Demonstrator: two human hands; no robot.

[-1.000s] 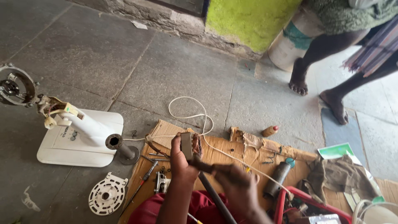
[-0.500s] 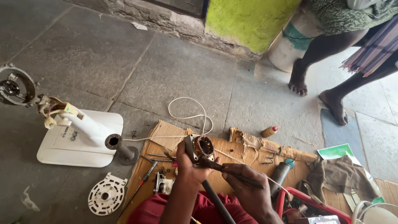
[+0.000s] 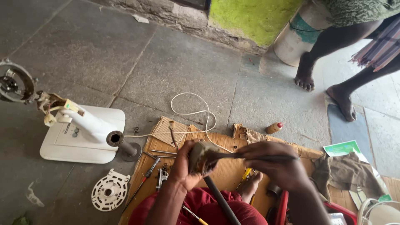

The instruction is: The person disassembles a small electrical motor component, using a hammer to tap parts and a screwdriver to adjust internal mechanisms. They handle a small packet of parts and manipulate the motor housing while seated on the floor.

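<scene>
Seated on stone floor (image 3: 104, 50), cardboard sheet (image 3: 227, 166) spread ahead as work surface. Left hand (image 3: 183, 166) closed around small motor (image 3: 201, 157), grimy and rounded, held just above the cardboard near its middle, fingers wrapped from below and the side. Right hand (image 3: 275, 163) closed on a thin dark tool (image 3: 233, 155), tip set against the motor's face; exact kind of tool not clear, possibly a brush or driver. Judged best handled thus: motor gripped firm and steady, tool kept level and worked with light pressure, tip kept off the windings, loose screws kept on the cardboard rather than the floor. White cord (image 3: 196, 109) looped on the floor beyond the cardboard's far edge. Screwdriver (image 3: 143, 180) and pliers (image 3: 161, 177) lying at the cardboard's left edge, near the left wrist. White fan base (image 3: 79, 143) with its stem (image 3: 89, 123) tipped over, well to the left; round white grille plate (image 3: 109, 192) on the floor just below it. Small bottle with red cap (image 3: 273, 127) beside the torn far edge of the cardboard. Brown rag (image 3: 343, 175) to the right. Another person's bare feet (image 3: 323, 85) on the floor at upper right, well apart from the work.
</scene>
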